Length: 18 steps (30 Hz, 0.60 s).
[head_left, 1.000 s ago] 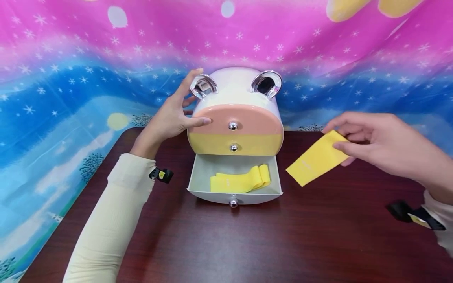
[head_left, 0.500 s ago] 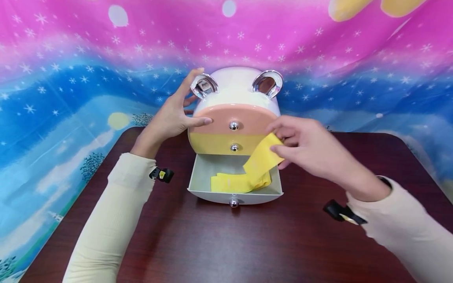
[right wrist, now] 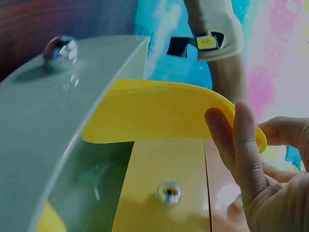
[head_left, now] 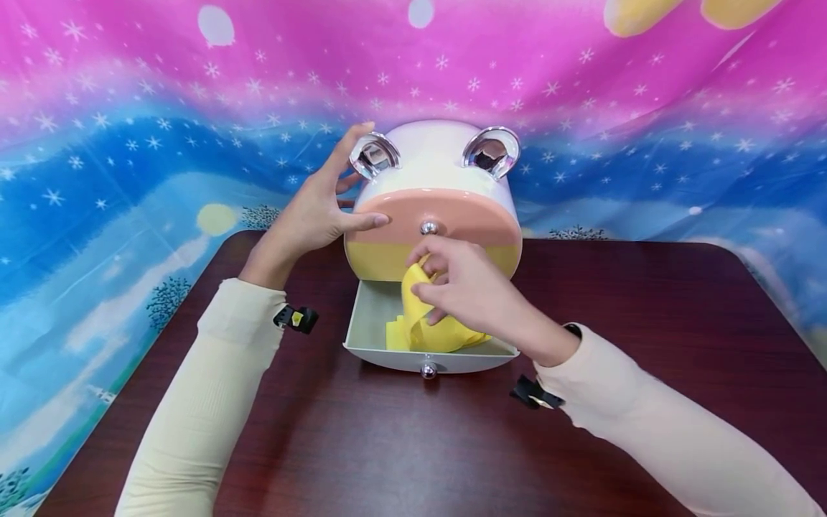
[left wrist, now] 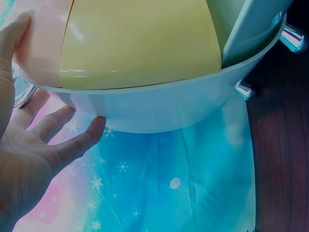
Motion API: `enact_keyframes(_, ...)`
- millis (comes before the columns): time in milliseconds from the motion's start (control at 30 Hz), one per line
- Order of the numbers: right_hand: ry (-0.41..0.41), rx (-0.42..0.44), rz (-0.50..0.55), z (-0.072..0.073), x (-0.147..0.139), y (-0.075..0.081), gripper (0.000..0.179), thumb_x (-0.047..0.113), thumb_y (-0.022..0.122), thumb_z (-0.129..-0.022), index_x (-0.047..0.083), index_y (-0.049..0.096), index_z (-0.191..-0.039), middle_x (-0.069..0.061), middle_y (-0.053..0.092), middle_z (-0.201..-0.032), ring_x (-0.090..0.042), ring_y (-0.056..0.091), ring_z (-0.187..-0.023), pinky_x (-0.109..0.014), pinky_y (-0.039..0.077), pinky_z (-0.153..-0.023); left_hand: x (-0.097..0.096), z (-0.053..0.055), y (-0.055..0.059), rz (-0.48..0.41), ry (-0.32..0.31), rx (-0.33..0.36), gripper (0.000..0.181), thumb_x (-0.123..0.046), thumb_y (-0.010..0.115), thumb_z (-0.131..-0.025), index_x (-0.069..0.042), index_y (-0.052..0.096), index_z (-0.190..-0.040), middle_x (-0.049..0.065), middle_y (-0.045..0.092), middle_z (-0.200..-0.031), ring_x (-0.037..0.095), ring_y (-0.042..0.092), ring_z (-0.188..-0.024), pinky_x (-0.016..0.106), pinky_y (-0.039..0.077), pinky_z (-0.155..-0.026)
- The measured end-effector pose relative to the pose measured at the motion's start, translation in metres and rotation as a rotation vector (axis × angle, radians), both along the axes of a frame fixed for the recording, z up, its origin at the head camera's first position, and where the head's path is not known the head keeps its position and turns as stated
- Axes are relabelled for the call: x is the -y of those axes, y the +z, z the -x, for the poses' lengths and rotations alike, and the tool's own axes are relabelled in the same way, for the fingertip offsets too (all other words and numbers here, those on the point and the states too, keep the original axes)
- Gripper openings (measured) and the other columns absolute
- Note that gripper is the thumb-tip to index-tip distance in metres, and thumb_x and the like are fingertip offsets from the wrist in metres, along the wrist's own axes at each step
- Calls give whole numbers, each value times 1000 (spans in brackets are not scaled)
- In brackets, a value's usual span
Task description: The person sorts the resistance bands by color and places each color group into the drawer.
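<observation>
A small drawer cabinet (head_left: 433,154) with a white top, chrome ears, and peach and yellow drawer fronts stands on the table. My left hand (head_left: 310,208) grips its left side, thumb on the peach front and fingers along the side wall, as the left wrist view shows. The pale grey bottom drawer (head_left: 368,309) is pulled out. Over it my right hand (head_left: 468,287) pinches a yellow resistance band (right wrist: 154,111) between thumb and fingers. The band's lower end hangs into the drawer. Another yellow resistance band (head_left: 393,335) lies inside, partly covered by the held one.
A dark wood table (head_left: 362,445) extends in front of the cabinet and to both sides. Behind it hangs a pink and blue snowflake cloth (head_left: 194,93). A chrome knob (head_left: 428,370) sticks out from the drawer's front.
My right hand has carried the yellow resistance band leftward from beside the cabinet to above the drawer, and its lower end has dropped in. My left hand has stayed in place.
</observation>
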State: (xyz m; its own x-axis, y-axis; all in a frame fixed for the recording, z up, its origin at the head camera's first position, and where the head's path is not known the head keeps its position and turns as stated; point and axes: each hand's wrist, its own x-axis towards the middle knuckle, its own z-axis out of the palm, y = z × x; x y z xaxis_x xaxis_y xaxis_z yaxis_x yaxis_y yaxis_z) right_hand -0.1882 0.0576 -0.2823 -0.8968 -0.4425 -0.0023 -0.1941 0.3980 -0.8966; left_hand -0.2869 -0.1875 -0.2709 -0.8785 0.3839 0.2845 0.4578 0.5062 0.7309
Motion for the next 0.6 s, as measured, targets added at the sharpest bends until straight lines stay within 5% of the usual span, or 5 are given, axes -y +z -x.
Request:
enact_keyframes(267, -40, 32, 51, 4, 10, -6, 30, 2, 69, -96, 0, 63, -125, -17, 73, -102, -24, 74, -57, -45, 66, -65, 0, 0, 0, 5, 3, -2, 109, -28, 89, -86, -55, 16, -162, -3, 20, -173, 41, 38, -154, 60, 46, -116)
enact_keyframes(600, -109, -34, -244, 10, -14, -50, 26, 2, 69, -96, 1, 65, -122, -16, 71, -91, -25, 73, -55, -33, 61, -53, -1, 0, 0, 4, 9, 10, 109, -27, 89, -85, -54, 17, -163, -2, 21, -173, 41, 38, -154, 63, 45, -115)
